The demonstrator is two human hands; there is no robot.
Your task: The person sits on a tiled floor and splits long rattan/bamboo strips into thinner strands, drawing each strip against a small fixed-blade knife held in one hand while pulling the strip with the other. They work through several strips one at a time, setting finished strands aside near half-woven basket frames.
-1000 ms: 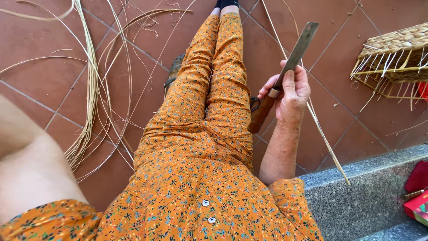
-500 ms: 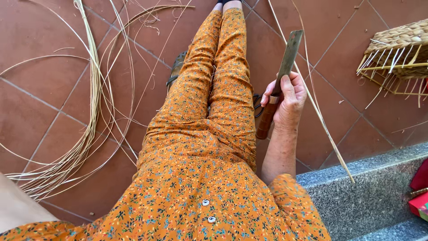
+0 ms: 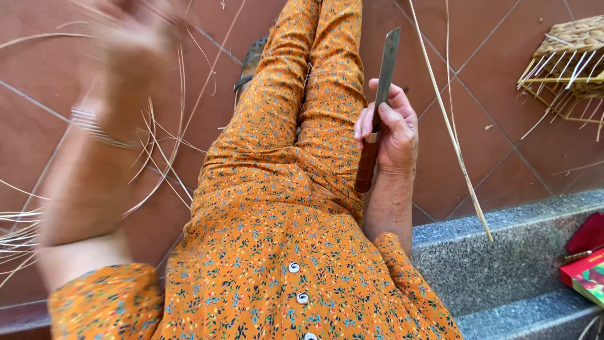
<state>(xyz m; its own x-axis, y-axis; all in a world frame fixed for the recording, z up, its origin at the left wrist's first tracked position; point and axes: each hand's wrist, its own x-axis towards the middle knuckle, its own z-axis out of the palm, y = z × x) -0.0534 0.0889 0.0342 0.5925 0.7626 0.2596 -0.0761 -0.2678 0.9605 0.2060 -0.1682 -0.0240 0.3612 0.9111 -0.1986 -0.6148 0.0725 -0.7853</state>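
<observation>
Far right there's a half-woven pale straw basket (image 3: pixel 569 56) sitting on the floor with its loose spokes sticking out all around the lower edge; can't tell if anything is inside it from this angle.

The right hand (image 3: pixel 393 135) is wrapped firmly around a long flat-bladed knife with a reddish-brown wooden handle (image 3: pixel 376 119), fingers (image 3: pixel 365 126) curled shut on it right where blade meets handle. The blade points up and away, the handle hangs down over the thigh, just beside the orange flower-print trousers (image 3: pixel 296 126).

The left hand (image 3: pixel 135 50) is raised on the left and totally smeared with motion blur, so whether it's open or holding anything, I honestly can't tell. There's a thin bracelet (image 3: pixel 94 126) on that wrist.

A long thin pale reed strip (image 3: pixel 450 119) leans diagonally right of the knife hand, its lower end resting on a grey speckled stone step (image 3: pixel 497 264). More pale reed strips (image 3: pixel 157 145) curl across the floor on the left, partly behind the blurred arm. A dark sandal (image 3: pixel 250 60) peeks out left of the legs.

At the near right edge sits a red box (image 3: pixel 585 274) on the step. The floor is big reddish-brown tiles (image 3: pixel 478 170) with pale joints.
</observation>
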